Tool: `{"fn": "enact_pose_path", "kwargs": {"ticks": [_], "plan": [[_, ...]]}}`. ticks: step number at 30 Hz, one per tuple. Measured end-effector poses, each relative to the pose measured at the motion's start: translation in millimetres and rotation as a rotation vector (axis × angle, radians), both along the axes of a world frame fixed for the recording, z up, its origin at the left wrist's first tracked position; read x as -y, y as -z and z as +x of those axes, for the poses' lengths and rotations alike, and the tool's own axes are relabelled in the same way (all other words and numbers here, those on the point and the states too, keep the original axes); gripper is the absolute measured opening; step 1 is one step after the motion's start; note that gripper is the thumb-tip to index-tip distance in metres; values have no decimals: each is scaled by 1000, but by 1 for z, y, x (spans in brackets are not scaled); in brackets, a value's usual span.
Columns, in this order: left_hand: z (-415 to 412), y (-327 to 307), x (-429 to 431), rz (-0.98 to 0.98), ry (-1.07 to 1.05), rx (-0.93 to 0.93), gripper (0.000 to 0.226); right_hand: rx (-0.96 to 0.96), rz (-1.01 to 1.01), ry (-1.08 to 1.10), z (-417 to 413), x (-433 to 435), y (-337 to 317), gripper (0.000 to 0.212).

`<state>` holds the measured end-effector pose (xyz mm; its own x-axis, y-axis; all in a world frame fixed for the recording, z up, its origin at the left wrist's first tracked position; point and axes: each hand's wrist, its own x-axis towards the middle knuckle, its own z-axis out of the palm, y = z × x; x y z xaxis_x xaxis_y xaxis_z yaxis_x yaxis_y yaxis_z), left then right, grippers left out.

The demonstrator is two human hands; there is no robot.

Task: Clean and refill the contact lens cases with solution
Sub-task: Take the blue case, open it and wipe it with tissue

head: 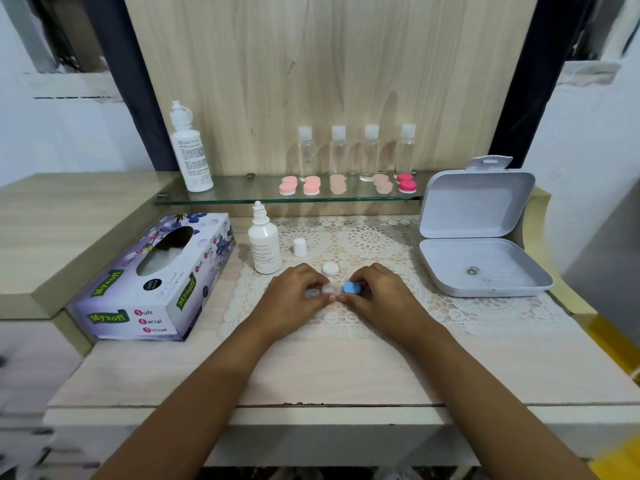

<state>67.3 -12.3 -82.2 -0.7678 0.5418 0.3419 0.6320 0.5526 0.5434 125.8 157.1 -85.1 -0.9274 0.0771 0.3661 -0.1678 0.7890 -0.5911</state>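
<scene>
The clear lens case [320,291] lies on the lace mat [381,237], btw my two hands. Fingers of my left hand [294,299] pinch its body; fingers of my right hand [381,296] are curled on its blue cap [351,288]. White cap [330,269] just behind, solution bottle [265,245] at left.

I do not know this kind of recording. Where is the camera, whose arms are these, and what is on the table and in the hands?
There is no machine: one camera sits on a person's head and looks down at their own two bare hands. The left hand holds a clear lens case over the lace mat; the right hand grips its blue cap. A white cap lies behind them. Further left stand an open solution bottle, its small cap and a tissue box; an open grey box sits right. On the glass shelf wait pink lens cases.
</scene>
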Motion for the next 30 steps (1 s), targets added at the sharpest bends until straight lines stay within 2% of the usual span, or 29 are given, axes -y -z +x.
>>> {"fn": "enact_pose_path", "kwargs": {"ticks": [6, 13, 21, 24, 30], "plan": [[2, -1, -1, 58, 2, 35, 19, -46, -20, -45, 2, -1, -3, 20], [3, -2, -2, 65, -13, 47, 20, -57, 26, -106, 3, -5, -3, 15], [4, -2, -2, 84, -23, 43, 21, -30, 31, -87, 4, -1, -1, 35], [3, -1, -2, 78, -22, 42, 21, -30, -20, -59, 3, -2, -1, 35], [2, -1, -3, 87, -26, 42, 21, -19, 6, -97, 5, -3, -1, 31]]}}
